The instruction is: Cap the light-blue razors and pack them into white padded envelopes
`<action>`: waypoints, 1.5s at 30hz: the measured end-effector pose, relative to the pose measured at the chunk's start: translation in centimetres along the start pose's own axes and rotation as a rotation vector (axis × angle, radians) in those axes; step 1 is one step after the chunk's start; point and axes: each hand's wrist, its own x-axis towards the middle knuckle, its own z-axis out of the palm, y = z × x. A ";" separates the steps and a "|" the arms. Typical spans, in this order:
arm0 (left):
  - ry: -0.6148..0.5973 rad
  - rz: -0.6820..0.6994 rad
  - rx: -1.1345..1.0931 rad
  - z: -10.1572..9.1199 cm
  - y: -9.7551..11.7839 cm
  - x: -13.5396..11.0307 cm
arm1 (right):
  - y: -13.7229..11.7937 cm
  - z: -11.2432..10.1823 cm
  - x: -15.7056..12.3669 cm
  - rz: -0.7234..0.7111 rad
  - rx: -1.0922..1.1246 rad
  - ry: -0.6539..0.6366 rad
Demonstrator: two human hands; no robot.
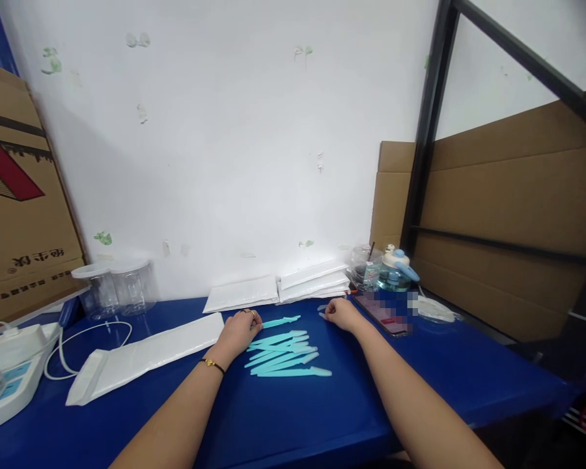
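Teal stick (282, 320) sits pinched by its end in your left hand (239, 331); whether your right hand (340, 314) grips anything, you cannot tell. Beside it the phone (383, 312) is blurred; carton (19, 215) print unreadable.

Sticks (286, 355) lie on table (293, 423), envelopes (278, 286) behind them.

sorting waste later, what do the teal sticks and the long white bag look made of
The teal sticks look like moulded plastic: uniform colour, smooth matt surface. The long white bag is probably plastic film, faintly shiny, softly creased; maybe paper.
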 end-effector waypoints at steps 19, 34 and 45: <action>0.038 0.067 -0.161 -0.3 0.0 0.0 | -2.9 1.0 -0.9 -0.200 0.526 -0.228; -0.028 0.135 -0.211 -0.7 0.9 -0.6 | -4.8 1.3 -1.9 -0.276 0.490 -0.311; 0.023 0.020 -0.030 -0.4 0.0 -0.4 | -0.4 -0.6 0.2 -0.162 0.011 0.067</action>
